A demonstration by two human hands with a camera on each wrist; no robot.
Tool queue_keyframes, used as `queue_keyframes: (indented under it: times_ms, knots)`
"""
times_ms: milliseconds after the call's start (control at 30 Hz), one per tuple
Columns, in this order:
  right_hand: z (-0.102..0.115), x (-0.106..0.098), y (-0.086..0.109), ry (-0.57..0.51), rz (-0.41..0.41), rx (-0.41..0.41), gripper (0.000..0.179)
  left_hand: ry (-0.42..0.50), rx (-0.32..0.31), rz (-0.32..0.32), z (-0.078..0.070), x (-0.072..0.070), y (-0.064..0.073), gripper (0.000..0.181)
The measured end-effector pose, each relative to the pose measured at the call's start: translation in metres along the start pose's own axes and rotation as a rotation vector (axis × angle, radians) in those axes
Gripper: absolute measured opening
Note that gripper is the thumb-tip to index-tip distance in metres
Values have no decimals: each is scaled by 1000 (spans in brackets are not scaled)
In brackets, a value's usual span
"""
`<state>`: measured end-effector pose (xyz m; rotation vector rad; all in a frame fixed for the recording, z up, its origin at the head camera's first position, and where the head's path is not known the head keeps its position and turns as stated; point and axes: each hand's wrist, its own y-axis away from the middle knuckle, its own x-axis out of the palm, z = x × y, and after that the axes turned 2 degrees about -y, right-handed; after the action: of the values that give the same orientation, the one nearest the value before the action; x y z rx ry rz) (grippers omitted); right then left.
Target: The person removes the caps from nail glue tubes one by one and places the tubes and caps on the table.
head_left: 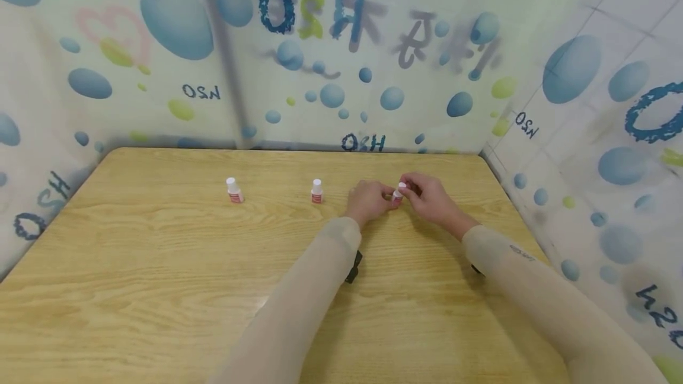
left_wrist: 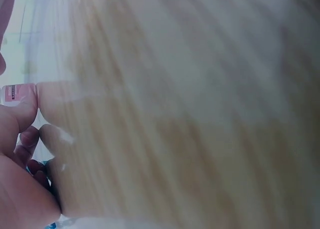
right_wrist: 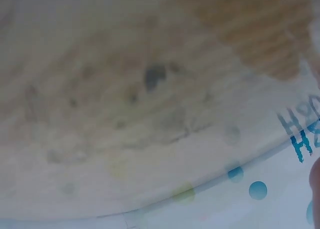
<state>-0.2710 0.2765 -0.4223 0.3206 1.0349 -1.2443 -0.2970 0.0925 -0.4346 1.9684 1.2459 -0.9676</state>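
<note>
In the head view, a small bottle (head_left: 397, 197) with a white cap and a pink-red label stands tilted between both hands at the right of the table. My left hand (head_left: 368, 201) grips its body from the left. From the other side, my right hand (head_left: 431, 199) pinches the white cap (head_left: 402, 185) with thumb and fingertips. The left wrist view shows the labelled body (left_wrist: 20, 92) at the left edge, low over the wood, with the left thumb against it. Only a sliver of a right finger (right_wrist: 315, 189) enters the right wrist view.
Two similar white-capped bottles stand upright to the left, one in the middle (head_left: 317, 192) and one farther left (head_left: 234, 191). The wooden table (head_left: 133, 265) ends at a back wall (head_left: 299, 88) printed with blue and green dots; another printed wall (head_left: 581, 194) borders the right.
</note>
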Motion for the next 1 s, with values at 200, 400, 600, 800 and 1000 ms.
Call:
queue_keyframes:
  times_ms: [200,400,600,800,1000]
  knots:
    - [-2,-6,0,-7,31,-28,11,4,23,8,-1,0,0,39]
    - [-5,-6,2,-60,33,54,14,57,28,-3,1,1,2,38]
    - [5,1,5,-103,-58,280,25,130,-11,-14,2,0,2,37]
    - [15,10,9,-128,-185,323,23,159,-21,-9,2,-1,3,35]
    - [14,11,6,-95,-201,173,19,113,-5,-22,1,-1,4,35]
